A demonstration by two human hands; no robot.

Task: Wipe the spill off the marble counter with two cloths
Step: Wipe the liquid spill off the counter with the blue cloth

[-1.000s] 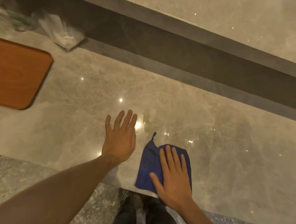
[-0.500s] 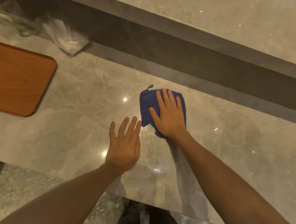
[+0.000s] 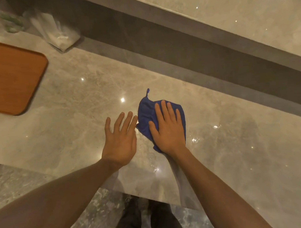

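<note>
A blue cloth point(image 3: 146, 112) lies bunched on the grey marble counter point(image 3: 74, 105), a small loop sticking out at its far corner. My right hand point(image 3: 168, 128) presses flat on it, fingers spread, covering most of it. My left hand point(image 3: 120, 139) rests flat on the bare marble just left of the cloth, fingers apart, holding nothing; its fingertips nearly touch the cloth's edge. Wet glints point(image 3: 194, 139) show on the marble to the right of the cloth. Only one cloth is in view.
An orange-brown wooden tray point(image 3: 10, 79) lies at the far left. A clear plastic bag point(image 3: 58, 36) and another blurred clear item point(image 3: 11, 22) sit at the back left. A dark raised ledge point(image 3: 177, 46) runs behind the counter. The counter's near edge point(image 3: 148, 196) is by my legs.
My right hand pushed the cloth from the near edge up the counter, then drew it back a little toward me. My left hand has stayed flat in place.
</note>
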